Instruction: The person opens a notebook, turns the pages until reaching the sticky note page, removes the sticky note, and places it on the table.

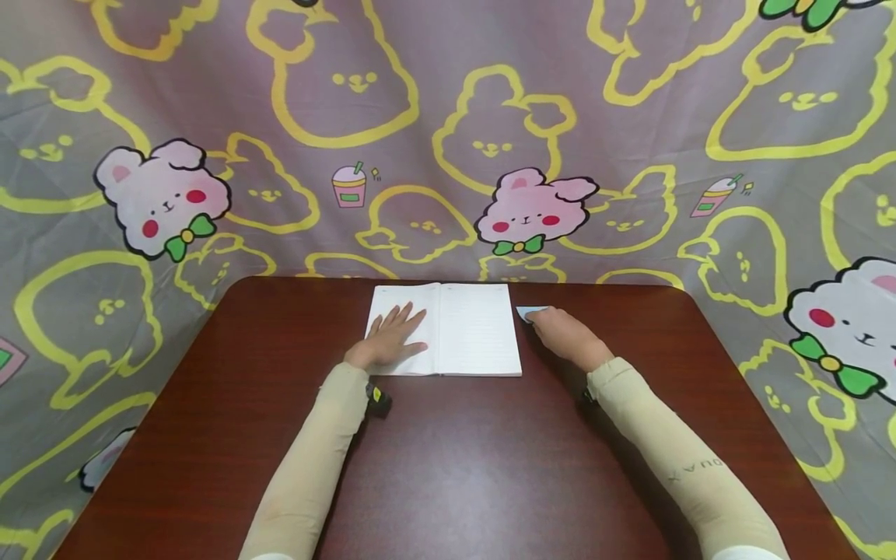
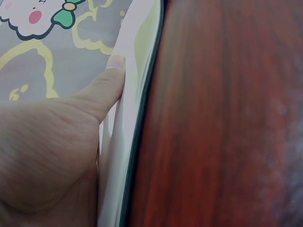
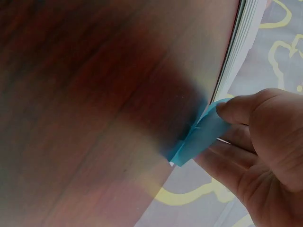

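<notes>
An open notebook [image 1: 479, 330] with white lined pages lies on the table. My left hand [image 1: 390, 340] rests on its left page, fingers straight and spread, thumb toward the fold. In the left wrist view, the thumb of that hand [image 2: 52, 142] lies over the pages near the notebook's dark-edged cover [image 2: 137, 146]. Just right of the notebook, my right hand [image 1: 565, 336] pinches a small, thin light-blue piece [image 1: 530, 313] with a pointed corner. The right wrist view shows this blue piece [image 3: 203, 132] between thumb and fingers, close over the tabletop; its far part is hidden by the hand.
The dark red-brown wooden table [image 1: 448, 467] has rounded far corners. Behind it hangs a grey curtain [image 1: 420, 163] with yellow outlines and pink cartoon animals. A small black wrist camera [image 1: 379, 400] sits under the left wrist. Beige sleeves [image 1: 308, 467] cover both forearms.
</notes>
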`<state>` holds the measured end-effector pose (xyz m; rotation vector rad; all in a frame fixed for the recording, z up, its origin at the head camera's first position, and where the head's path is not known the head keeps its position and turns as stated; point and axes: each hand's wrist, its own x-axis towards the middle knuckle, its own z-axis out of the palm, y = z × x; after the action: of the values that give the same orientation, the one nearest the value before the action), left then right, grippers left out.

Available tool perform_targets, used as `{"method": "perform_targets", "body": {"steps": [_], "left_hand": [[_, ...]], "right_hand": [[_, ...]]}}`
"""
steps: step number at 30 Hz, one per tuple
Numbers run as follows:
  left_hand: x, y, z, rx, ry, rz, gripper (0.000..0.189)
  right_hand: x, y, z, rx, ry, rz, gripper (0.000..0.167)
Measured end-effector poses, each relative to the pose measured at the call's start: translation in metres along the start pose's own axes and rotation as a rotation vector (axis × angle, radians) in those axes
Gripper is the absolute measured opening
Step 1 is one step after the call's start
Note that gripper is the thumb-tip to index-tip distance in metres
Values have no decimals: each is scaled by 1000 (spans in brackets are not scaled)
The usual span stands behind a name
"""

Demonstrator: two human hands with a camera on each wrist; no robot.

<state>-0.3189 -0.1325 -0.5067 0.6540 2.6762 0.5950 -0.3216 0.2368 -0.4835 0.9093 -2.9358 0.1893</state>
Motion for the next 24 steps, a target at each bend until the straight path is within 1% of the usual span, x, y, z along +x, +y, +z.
{"method": "perform_targets", "body": {"steps": [3, 5, 10, 11, 13, 14, 19, 20, 21, 24], "left_hand": [[-4, 7, -4, 13, -2, 6, 73], [-5, 6, -2, 1, 9, 20, 75], [-6, 8, -4, 15, 8, 18, 76], [-7, 11, -7, 26, 1, 8, 74], [-7, 11, -7, 28, -2, 5, 73], [-6, 8, -5, 15, 5, 15, 74], [-5, 6, -3, 8, 0, 16, 75], [-2, 3, 0, 7, 5, 20, 76], [-3, 5, -1, 14, 2, 13, 74], [-1, 4, 0, 8, 8, 12, 75]], "right_hand": [[-2, -1, -2, 6, -32, 4, 8], [-5, -3, -5, 15, -56, 11, 5], [-9, -6, -9, 48, -102, 18, 4], [-10, -6, -9, 52, -107, 17, 5], [-11, -6, -9, 60, -111, 19, 7], [-11, -7, -9, 63, -110, 19, 7], [-11, -7, -6, 64, -90, 25, 7], [-11, -6, -5, 63, -87, 25, 7], [-11, -6, -5, 61, -84, 25, 7], [-10, -7, -6, 66, -84, 32, 7]]}}
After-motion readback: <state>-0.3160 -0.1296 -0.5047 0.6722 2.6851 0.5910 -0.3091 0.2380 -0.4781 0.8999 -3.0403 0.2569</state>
